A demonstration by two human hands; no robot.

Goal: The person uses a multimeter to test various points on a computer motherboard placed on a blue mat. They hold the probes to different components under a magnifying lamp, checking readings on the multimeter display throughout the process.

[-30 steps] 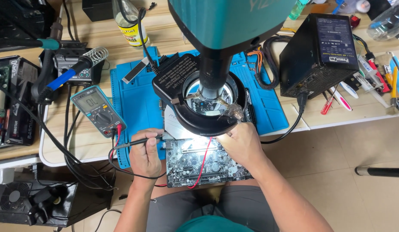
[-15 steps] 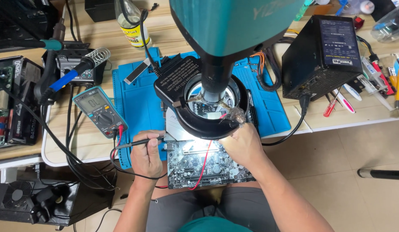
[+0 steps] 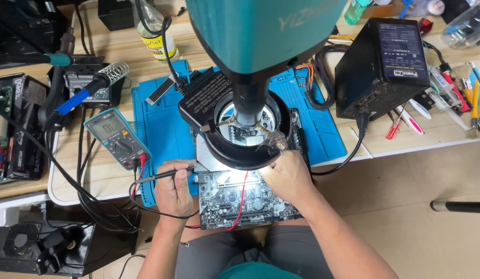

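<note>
At the far left, a soldering iron [image 3: 77, 95] with a blue grip is seen in its coil stand, well apart from the work. Nearer, a multimeter [image 3: 117, 138] is laid face up on the bench, its leads trailing toward the hands. The left hand [image 3: 174, 192] is closed around a black probe [image 3: 165, 175]; the probe's long axis runs nearly level, tip pointing right toward the circuit board [image 3: 245, 199]. The board lies flat, half on the blue mat [image 3: 162, 124] and half over the lap, just right of the left hand and directly below the ring light [image 3: 245, 147] of the microscope [image 3: 260, 36]. It is dark, densely populated, and crossed by a red wire [image 3: 241, 199]. The right hand [image 3: 287, 178] rests on the board's upper right, fingers pinched under the lamp; what they pinch cannot be told. A black power supply [image 3: 390, 62] stands at the right.
</note>
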